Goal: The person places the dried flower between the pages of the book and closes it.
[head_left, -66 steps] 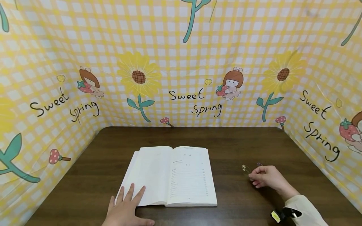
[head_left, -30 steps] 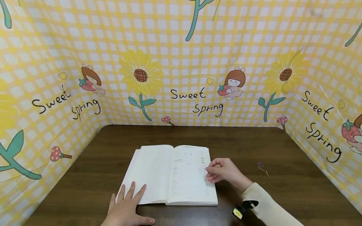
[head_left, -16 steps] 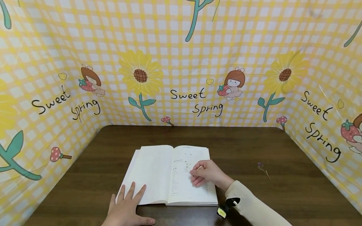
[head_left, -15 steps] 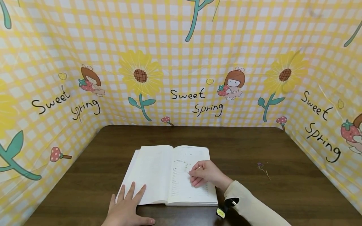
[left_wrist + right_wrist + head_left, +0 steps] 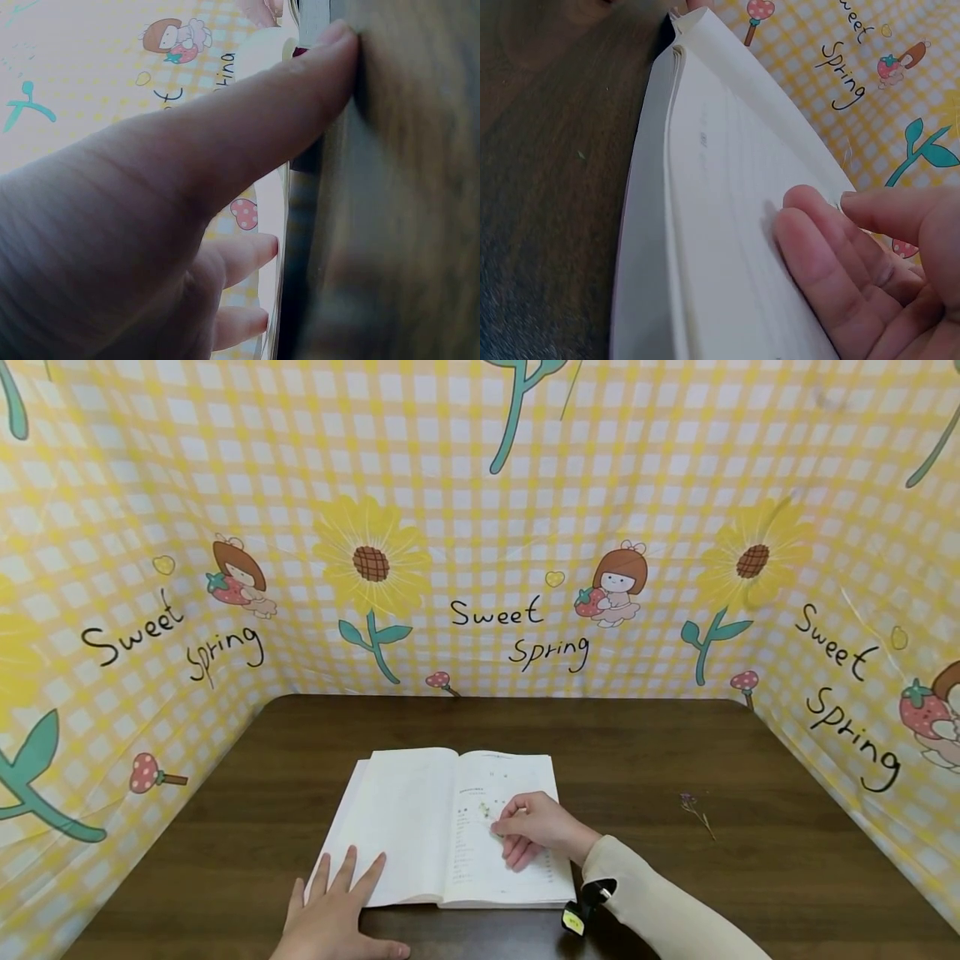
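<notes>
An open book [image 5: 405, 827] lies on the dark wooden table, a blank page on the left and a printed list on the right. My left hand [image 5: 337, 906] rests with spread fingers on its lower left corner, thumb reaching past the lower edge. Over the right-hand page, my right hand [image 5: 536, 831] pinches a small dried flower sprig [image 5: 484, 811] between thumb and index finger. The sprig's pale yellow-green heads point toward the spine, and its stem is hidden by the fingers. In the right wrist view, the other fingers [image 5: 810, 247] curl close over the page.
A second dried flower sprig [image 5: 697, 814], purple-headed with a thin stem, lies on the table [image 5: 630, 752] right of the book. A yellow checked cloth [image 5: 487, 543] with printed sunflowers encloses the back and sides. A green speck [image 5: 581, 155] shows on the wood in the right wrist view.
My right hand has carried the pale sprig leftward from the table's right side to over the right-hand page, near its middle. The purple sprig and my left hand stay in place.
</notes>
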Available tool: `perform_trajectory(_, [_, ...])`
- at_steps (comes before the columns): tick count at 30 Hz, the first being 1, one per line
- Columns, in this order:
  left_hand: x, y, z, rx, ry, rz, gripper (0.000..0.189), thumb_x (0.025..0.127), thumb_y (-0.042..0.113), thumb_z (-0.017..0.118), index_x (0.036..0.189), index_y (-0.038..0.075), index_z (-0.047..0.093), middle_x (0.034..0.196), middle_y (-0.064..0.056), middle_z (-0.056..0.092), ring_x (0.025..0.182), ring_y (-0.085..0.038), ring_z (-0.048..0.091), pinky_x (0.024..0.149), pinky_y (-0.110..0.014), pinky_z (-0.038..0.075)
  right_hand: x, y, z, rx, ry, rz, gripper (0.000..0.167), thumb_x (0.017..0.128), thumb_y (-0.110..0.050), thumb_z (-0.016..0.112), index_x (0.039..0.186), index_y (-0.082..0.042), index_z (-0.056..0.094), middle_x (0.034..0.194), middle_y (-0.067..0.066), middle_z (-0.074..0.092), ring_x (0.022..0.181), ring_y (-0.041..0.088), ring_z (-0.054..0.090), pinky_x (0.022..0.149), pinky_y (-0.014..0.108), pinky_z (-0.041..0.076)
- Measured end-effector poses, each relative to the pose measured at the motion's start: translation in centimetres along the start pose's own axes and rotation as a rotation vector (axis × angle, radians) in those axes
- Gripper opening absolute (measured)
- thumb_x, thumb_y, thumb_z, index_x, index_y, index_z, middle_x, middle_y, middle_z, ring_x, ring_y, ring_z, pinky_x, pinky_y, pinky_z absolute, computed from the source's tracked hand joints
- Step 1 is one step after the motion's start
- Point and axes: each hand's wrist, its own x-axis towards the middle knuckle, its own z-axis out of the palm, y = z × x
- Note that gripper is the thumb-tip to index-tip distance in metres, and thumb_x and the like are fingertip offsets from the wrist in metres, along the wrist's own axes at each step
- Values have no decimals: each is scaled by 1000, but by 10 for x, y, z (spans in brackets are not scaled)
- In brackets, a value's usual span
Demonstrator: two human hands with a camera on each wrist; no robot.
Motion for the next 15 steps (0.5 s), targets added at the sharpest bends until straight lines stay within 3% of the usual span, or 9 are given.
perform_trajectory(15, [1, -1, 0, -13, -17, -5, 124, 57, 79, 77, 154, 12, 37, 155, -35, 23, 140, -63, 9, 102, -80, 6, -6, -1, -4, 30, -39, -51, 16, 92, -7, 66, 98, -2, 52, 60, 9, 63, 47, 13, 59, 47, 28, 54])
